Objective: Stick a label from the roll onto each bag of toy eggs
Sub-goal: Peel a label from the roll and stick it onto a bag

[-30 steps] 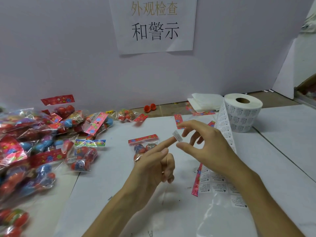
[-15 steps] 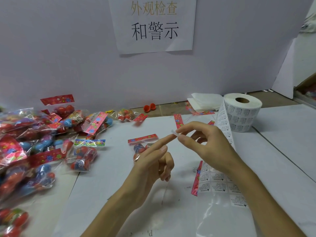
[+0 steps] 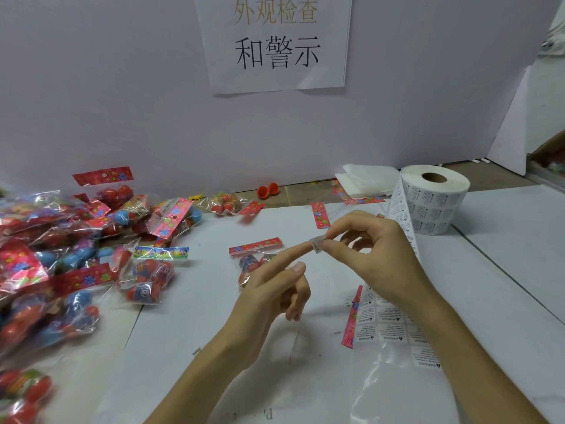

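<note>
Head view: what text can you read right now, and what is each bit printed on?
"外观检查", faded gold: white paper sign.
"和警示", black: same sign.
"WARNING", upside down: white label strip; its fine print is too small to read.
White label roll and small white label pinched by the right hand: print unreadable.
Red headers of the clear toy-egg bags: blurred.

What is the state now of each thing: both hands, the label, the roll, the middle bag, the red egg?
left hand: index finger straight, label on its tip.
right hand: pinches the label.
label: off the roll, curled round the fingertip.
label roll: standing on end, strip partly unwound.
middle bag: lying flat, partly behind the left hand.
red egg: open, halves side by side.
</note>
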`<state>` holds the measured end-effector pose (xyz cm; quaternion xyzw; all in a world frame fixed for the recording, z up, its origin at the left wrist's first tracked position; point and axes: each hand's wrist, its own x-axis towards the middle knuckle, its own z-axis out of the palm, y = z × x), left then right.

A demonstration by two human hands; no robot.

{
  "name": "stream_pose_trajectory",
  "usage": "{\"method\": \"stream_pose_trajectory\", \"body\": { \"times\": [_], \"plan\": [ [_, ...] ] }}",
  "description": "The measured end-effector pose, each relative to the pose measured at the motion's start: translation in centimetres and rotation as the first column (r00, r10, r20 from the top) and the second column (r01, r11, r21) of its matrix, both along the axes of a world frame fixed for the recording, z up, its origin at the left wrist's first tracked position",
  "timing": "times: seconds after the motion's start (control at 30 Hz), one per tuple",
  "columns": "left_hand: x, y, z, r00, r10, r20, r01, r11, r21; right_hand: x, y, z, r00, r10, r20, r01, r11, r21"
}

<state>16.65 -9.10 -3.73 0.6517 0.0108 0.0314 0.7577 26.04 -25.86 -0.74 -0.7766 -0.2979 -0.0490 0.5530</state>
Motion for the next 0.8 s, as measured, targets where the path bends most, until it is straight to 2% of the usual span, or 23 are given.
{"method": "stream_pose_trajectory", "body": {
  "times": [0.07,0.13,0.2,0.27,0.37,0.43,0.47,0.5,0.57,0.63,0.73,0.8],
  "plan": [
    [0.1,0.5,0.1,0.988,0.143,0.055,-0.145,0.989,0.018,-0.1,0.0,0.0,1.0,-0.011,0.004,0.011,0.999,0.035],
    [0.1,1.4,0.2,0.934,0.328,0.142,-0.34,0.938,0.071,0.0,0.0,0.0,1.0,-0.006,-0.016,0.007,0.999,0.044],
    [0.2,2.6,0.0,0.838,0.502,0.216,-0.538,0.826,0.169,0.2,0.0,0.0,0.999,0.013,-0.052,-0.012,1.0,0.021],
    [0.4,3.7,-0.3,0.761,0.6,0.247,-0.649,0.698,0.303,0.3,0.2,-0.3,0.996,0.037,-0.085,-0.039,0.999,-0.026],
    [0.8,5.0,-0.7,0.775,0.612,0.158,-0.58,0.589,0.563,0.1,0.7,-0.9,0.986,0.073,-0.151,-0.091,0.989,-0.118],
    [0.9,5.6,-1.0,0.786,0.609,0.103,-0.449,0.449,0.773,-0.1,1.1,-1.6,0.981,0.057,-0.186,-0.099,0.97,-0.223],
    [0.8,5.7,-1.1,0.786,0.612,0.086,-0.394,0.389,0.832,-0.3,1.4,-2.0,0.979,0.048,-0.197,-0.102,0.956,-0.275],
    [0.8,5.7,-1.2,0.789,0.612,0.059,-0.35,0.368,0.862,-0.4,1.6,-2.3,0.976,0.046,-0.212,-0.113,0.942,-0.316],
    [0.9,5.7,-1.6,0.81,0.587,0.0,-0.291,0.401,0.868,-0.8,2.1,-2.9,0.965,0.059,-0.254,-0.155,0.914,-0.374],
    [1.0,5.6,-1.6,0.835,0.551,-0.017,-0.298,0.477,0.827,-1.1,2.5,-3.2,0.957,0.066,-0.284,-0.178,0.903,-0.391],
    [1.1,5.3,-1.3,0.844,0.536,-0.026,-0.408,0.673,0.617,-1.2,2.9,-3.2,0.943,0.064,-0.327,-0.17,0.937,-0.306],
    [1.1,5.2,-1.0,0.835,0.548,-0.056,-0.476,0.769,0.427,-1.2,3.0,-3.0,0.935,0.063,-0.349,-0.155,0.958,-0.243]
  ]
}}
